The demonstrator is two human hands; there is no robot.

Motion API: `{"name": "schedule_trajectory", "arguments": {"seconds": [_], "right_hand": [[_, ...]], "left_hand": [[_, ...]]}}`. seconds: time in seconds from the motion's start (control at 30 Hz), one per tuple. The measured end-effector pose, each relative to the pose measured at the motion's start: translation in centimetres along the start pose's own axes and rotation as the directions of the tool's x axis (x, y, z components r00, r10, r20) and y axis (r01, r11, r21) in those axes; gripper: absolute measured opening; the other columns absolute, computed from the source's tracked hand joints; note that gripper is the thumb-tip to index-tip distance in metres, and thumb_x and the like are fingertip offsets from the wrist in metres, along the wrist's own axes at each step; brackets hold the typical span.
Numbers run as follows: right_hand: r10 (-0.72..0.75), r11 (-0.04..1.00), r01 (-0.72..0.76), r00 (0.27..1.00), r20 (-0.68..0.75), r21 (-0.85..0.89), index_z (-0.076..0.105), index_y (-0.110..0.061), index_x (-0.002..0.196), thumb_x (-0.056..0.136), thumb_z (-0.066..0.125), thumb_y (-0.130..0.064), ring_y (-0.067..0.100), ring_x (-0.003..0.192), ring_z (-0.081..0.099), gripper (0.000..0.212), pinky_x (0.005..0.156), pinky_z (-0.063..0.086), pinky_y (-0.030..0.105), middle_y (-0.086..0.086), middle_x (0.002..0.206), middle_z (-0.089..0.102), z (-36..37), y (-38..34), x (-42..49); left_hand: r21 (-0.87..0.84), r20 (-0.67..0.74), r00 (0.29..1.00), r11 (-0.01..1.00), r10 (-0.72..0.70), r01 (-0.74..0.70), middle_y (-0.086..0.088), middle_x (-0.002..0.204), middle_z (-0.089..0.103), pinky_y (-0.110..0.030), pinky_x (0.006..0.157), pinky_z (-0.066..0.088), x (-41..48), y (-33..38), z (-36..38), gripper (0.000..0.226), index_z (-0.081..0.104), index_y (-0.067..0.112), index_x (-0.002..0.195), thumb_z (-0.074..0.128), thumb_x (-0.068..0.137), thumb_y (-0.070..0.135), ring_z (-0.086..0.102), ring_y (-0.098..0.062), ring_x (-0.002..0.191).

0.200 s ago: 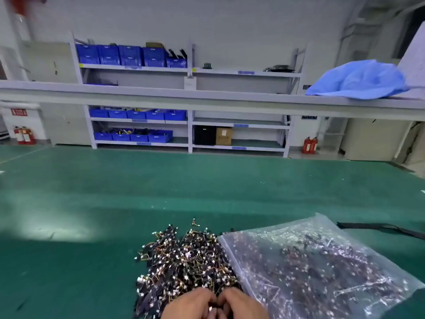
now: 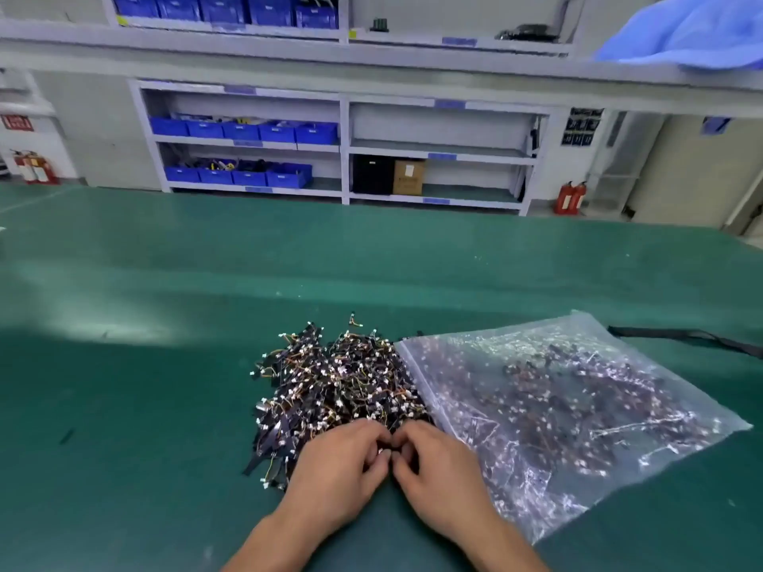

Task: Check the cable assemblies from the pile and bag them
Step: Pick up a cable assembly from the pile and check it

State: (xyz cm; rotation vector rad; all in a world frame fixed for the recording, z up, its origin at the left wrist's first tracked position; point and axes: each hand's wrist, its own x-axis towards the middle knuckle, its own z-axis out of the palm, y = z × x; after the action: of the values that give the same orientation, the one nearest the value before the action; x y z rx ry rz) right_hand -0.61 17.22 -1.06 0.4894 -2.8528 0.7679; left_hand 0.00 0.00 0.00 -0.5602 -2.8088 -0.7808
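Observation:
A pile of small cable assemblies (image 2: 334, 381), black with orange and yellow wires and white connectors, lies on the green table (image 2: 165, 406). To its right lies a clear plastic bag (image 2: 578, 406) holding several more assemblies. My left hand (image 2: 342, 468) and my right hand (image 2: 437, 468) meet at the pile's near edge, fingers curled, fingertips pinching a small cable assembly (image 2: 388, 450) between them; most of it is hidden by the fingers.
A black strap (image 2: 681, 336) lies on the table beyond the bag's far right corner. Behind the table stand shelves with blue bins (image 2: 243, 132), a cardboard box (image 2: 408, 177) and red fire extinguishers (image 2: 569, 198). A blue cloth (image 2: 693, 33) lies on the upper rail.
The camera has tilted downward, so both hands and forearms show more fully. The hands stay together at the pile's near edge.

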Motion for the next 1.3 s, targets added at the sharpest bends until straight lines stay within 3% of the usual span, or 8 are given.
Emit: {"name": "schedule_trajectory", "arguments": {"seconds": [0.1, 0.23, 0.43, 0.63, 0.83, 0.97, 1.2, 1.3], "right_hand": [[-0.008, 1.0, 0.008, 0.999, -0.033, 0.015, 0.055, -0.034, 0.095, 0.084, 0.046, -0.046, 0.003, 0.078, 0.053, 0.018, 0.066, 0.04, 0.023, -0.018, 0.084, 0.057, 0.5, 0.2, -0.3], [0.001, 1.0, 0.0, 1.0, -0.021, 0.025, 0.059, -0.032, 0.094, 0.088, 0.058, -0.037, 0.005, 0.078, 0.054, 0.008, 0.065, 0.036, 0.025, -0.015, 0.081, 0.059, 0.4, 0.2, -0.2], [0.033, 0.997, -0.031, 0.999, -0.034, 0.066, 0.066, -0.03, 0.092, 0.088, 0.064, -0.032, 0.006, 0.075, 0.057, 0.005, 0.071, 0.048, 0.03, -0.015, 0.076, 0.063, 0.2, 0.1, -0.3], [0.078, 0.994, -0.076, 0.996, -0.031, 0.082, 0.067, -0.03, 0.085, 0.085, 0.067, -0.035, 0.001, 0.065, 0.054, 0.005, 0.063, 0.042, 0.025, -0.015, 0.068, 0.064, -0.2, -0.2, -0.7], [0.118, 0.987, -0.115, 0.993, -0.024, 0.109, 0.067, -0.027, 0.079, 0.081, 0.068, -0.033, 0.004, 0.062, 0.057, 0.007, 0.064, 0.049, 0.026, -0.013, 0.061, 0.062, -0.7, -0.3, -1.0], [0.143, 0.978, -0.137, 0.989, -0.028, 0.157, 0.065, -0.028, 0.076, 0.075, 0.059, -0.032, 0.003, 0.059, 0.056, 0.007, 0.062, 0.048, 0.024, -0.015, 0.06, 0.06, -1.0, 0.1, -1.1], [0.131, 0.985, -0.13, 0.991, 0.001, 0.109, 0.064, -0.032, 0.084, 0.079, 0.065, -0.027, 0.003, 0.062, 0.056, 0.007, 0.066, 0.051, 0.028, -0.016, 0.063, 0.061, -1.2, 0.4, -1.3], [0.144, 0.983, -0.143, 0.99, -0.002, 0.114, 0.066, -0.031, 0.088, 0.079, 0.065, -0.024, 0.003, 0.063, 0.057, 0.012, 0.067, 0.052, 0.029, -0.016, 0.066, 0.062, -1.3, 0.3, -1.2]], "left_hand": [[-0.001, -0.027, 1.0, 1.0, 0.001, -0.001, 0.016, 0.073, 0.046, -0.029, 0.072, 0.046, -0.2, -0.1, 0.3, 0.015, 0.063, 0.032, 0.107, 0.06, 0.093, 0.036, 0.05, -0.004, 0.076], [-0.017, -0.047, 0.999, 1.0, 0.017, -0.018, 0.017, 0.069, 0.045, -0.027, 0.066, 0.041, -0.1, -0.4, 0.4, 0.012, 0.064, 0.033, 0.103, 0.064, 0.091, 0.033, 0.044, -0.004, 0.071], [-0.023, -0.045, 0.999, 1.0, 0.018, -0.019, 0.014, 0.07, 0.048, -0.025, 0.063, 0.036, 0.1, -0.9, 0.6, 0.011, 0.065, 0.033, 0.101, 0.066, 0.091, 0.03, 0.047, -0.006, 0.07], [-0.032, -0.055, 0.998, 0.999, 0.003, -0.005, 0.015, 0.072, 0.049, -0.029, 0.067, 0.043, 0.0, -1.0, 0.3, 0.021, 0.069, 0.027, 0.104, 0.075, 0.083, 0.027, 0.049, -0.007, 0.071], [0.011, -0.092, 0.995, 0.999, 0.048, -0.047, 0.016, 0.074, 0.047, -0.027, 0.066, 0.041, -0.1, -0.9, -0.2, 0.024, 0.075, 0.026, 0.1, 0.083, 0.078, 0.031, 0.049, -0.009, 0.071], [0.098, -0.119, 0.986, 0.99, 0.116, -0.105, 0.009, 0.074, 0.056, -0.037, 0.072, 0.049, -0.1, -0.5, -0.5, 0.013, 0.079, 0.024, 0.092, 0.084, 0.08, 0.027, 0.059, -0.021, 0.076], [0.128, -0.116, 0.982, 0.982, 0.151, -0.136, 0.009, 0.074, 0.06, -0.042, 0.071, 0.049, -0.2, -0.2, -0.4, 0.013, 0.079, 0.026, 0.089, 0.086, 0.078, 0.028, 0.056, -0.021, 0.078], [0.156, -0.145, 0.981, 0.982, 0.131, -0.108, 0.01, 0.076, 0.059, -0.034, 0.07, 0.041, -0.1, -0.3, -0.3, 0.011, 0.079, 0.028, 0.09, 0.084, 0.08, 0.03, 0.056, -0.02, 0.079]]}}
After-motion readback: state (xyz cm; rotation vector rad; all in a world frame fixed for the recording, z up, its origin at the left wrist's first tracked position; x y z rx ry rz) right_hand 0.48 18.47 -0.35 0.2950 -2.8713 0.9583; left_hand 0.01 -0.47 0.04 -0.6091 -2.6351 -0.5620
